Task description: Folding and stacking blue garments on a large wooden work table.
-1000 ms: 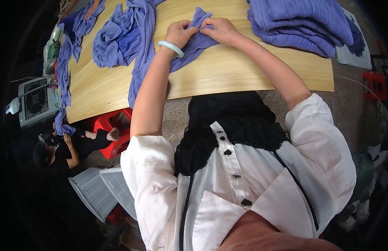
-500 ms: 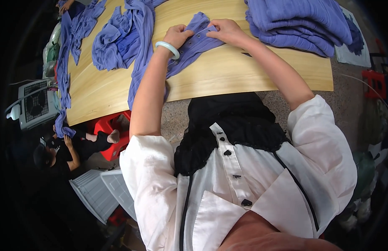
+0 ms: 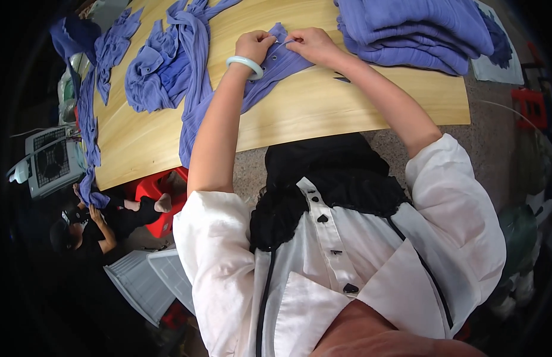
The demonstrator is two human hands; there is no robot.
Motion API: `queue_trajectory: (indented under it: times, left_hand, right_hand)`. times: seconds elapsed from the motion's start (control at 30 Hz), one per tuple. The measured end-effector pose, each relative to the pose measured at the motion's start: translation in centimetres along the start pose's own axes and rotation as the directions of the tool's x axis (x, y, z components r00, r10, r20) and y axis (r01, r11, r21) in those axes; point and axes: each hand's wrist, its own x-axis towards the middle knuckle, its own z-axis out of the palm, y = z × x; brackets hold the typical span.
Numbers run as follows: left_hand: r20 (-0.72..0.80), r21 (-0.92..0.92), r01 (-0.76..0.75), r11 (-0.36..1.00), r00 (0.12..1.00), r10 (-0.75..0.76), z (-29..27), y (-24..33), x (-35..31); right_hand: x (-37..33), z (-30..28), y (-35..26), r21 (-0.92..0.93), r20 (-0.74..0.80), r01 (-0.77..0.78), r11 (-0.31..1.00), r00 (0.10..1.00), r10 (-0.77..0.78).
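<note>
Purple garment (image 3: 270,71) soft, limp | my left hand (image 3: 255,44) and right hand (image 3: 309,44) pinch its buttoned edge | I'd grip hems, not middle.

Even bright light on the worktop (image 3: 323,113), soft shadows, sharp centre; fisheye bends edges, corners fall black.

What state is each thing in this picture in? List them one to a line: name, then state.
Left hand: fingers pinching the blue garment.
Right hand: fingers pinching the same garment.
Blue garment: spread flat on the table, its end hanging over the near edge.
Stack of blue cloth: folded and piled.
Loose blue pieces: crumpled, unfolded.
Wooden table: partly covered.
</note>
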Motion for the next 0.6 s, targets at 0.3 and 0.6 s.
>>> queue_trajectory:
  times: [0.3,0.6]
  left_hand:
    - [-0.040,-0.089,-0.112,0.990,0.993,0.108,-0.5,0.7,-1.0]
    - [0.019,-0.271,-0.023,0.962,0.999,0.029,-1.5,1.3,-1.6]
  right_hand:
    - [0.9,0.4,-0.6,0.115,-0.068,0.000,0.993,0.998,0.008]
    - [1.3,0.2,-0.3,0.091,-0.019,-0.031,0.995,0.999,0.033]
